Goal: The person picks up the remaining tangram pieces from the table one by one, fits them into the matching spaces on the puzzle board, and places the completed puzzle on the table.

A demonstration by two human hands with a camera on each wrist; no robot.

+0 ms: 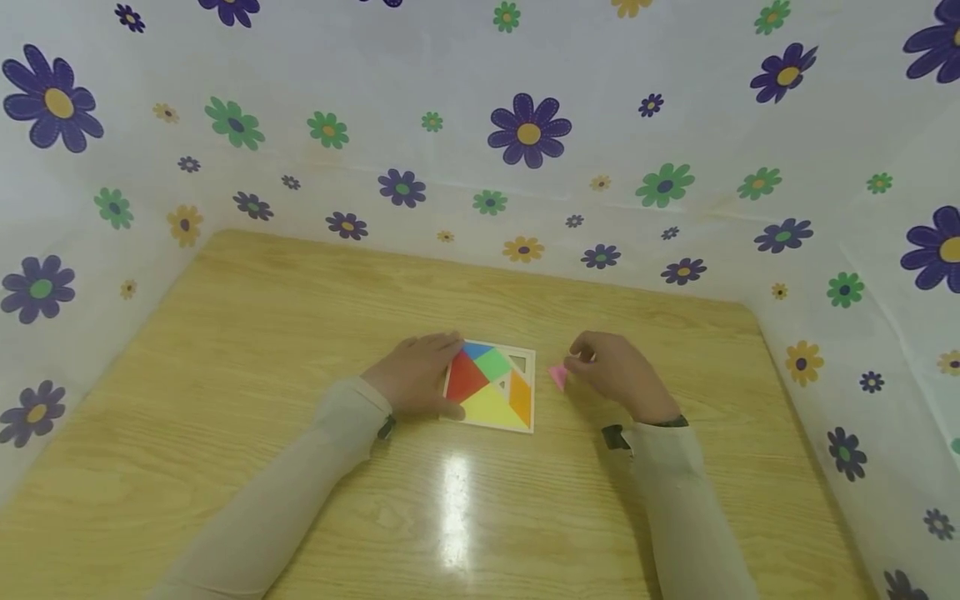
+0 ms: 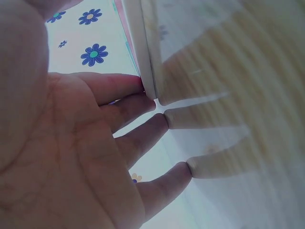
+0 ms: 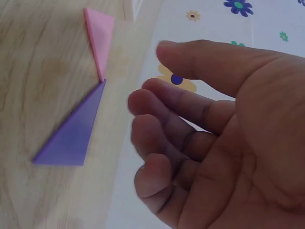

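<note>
A square tangram board (image 1: 530,367) with a pale rim lies mid-table, holding red, blue, green, yellow and orange pieces, with triangular gaps at its upper right and near its middle. My left hand (image 1: 408,375) holds its left side, thumb at the near corner and fingers at the far one; fingertips touch the board edge (image 2: 143,47) and the tabletop in the left wrist view. Just right of the board, my right hand (image 1: 618,375) hovers with loosely curled fingers and holds nothing. Near it lie a pink triangle (image 3: 101,38) and a purple triangle (image 3: 74,136), their tips almost touching; the hand hides the purple one in the head view.
The wood-grain table (image 1: 300,300) is bordered at the back and sides by a white flower-print cloth (image 1: 450,83). A bright light reflection (image 1: 455,508) shows on the tabletop in front of the board. Both wrists wear dark straps below the pale sleeves.
</note>
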